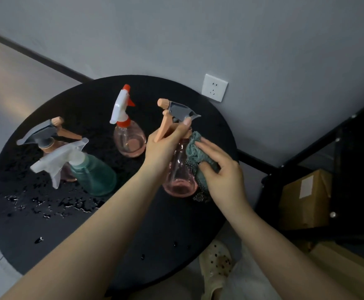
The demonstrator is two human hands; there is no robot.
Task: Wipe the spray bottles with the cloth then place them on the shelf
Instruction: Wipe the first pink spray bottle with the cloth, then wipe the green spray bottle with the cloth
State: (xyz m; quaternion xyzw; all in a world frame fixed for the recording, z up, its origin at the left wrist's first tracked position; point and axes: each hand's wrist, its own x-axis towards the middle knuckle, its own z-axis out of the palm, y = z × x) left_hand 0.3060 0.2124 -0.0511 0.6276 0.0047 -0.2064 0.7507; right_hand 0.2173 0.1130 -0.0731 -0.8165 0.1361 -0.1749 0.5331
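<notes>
- Left hand (165,146) has its grip closed round the neck of a clear pink bottle (180,169), held over the round black desk (133,224).
- Right hand (222,169) presses a knitted teal cloth (195,148) against its side.

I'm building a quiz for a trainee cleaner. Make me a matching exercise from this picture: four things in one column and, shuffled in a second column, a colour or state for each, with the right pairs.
Things
1. green bottle
2. red-nozzle bottle
3. held bottle
4. cloth

States
A. pressed against a bottle's side by the right hand
B. gripped at the neck by the left hand
C. standing alone, pink body, white sprayer
D. teal body, white sprayer, nearest the wet patch

Pairs: 1-D, 2-C, 3-B, 4-A
</notes>
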